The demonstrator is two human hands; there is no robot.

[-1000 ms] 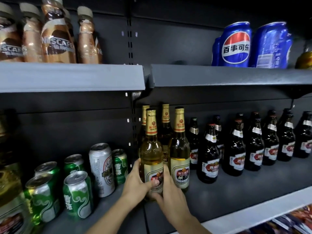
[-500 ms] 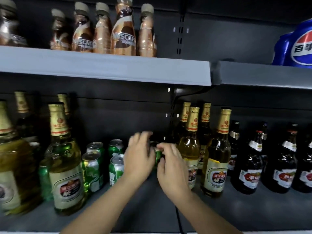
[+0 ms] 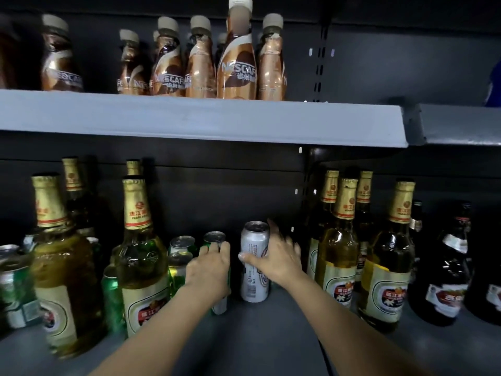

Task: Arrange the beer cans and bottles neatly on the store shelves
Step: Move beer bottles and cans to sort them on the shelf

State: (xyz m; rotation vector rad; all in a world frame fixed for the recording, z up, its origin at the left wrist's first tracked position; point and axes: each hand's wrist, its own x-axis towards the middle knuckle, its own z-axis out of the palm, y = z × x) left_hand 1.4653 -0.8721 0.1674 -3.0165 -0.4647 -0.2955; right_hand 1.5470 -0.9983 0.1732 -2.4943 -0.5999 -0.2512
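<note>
Gripping a tall silver can [image 3: 254,263], smooth metal, upright on the dark lower shelf [image 3: 271,335], the right hand [image 3: 273,256] wraps it, thumb in front. Left hand [image 3: 210,270] curls round a shiny green can [image 3: 214,238] beside it. Glass gold-foil-necked bottles [image 3: 337,256] stand either side.

Both bare forearms reach forward and up from the bottom edge, converging slightly toward the middle. The left hand [image 3: 210,267] is seen from the back, wrist straight, its fingers curled forward and downward in a grip. The right hand [image 3: 275,257] sits just beside it and slightly higher, thumb stretched out to the left and fingers wrapped round to the far side, the wrist bent inward.
</note>
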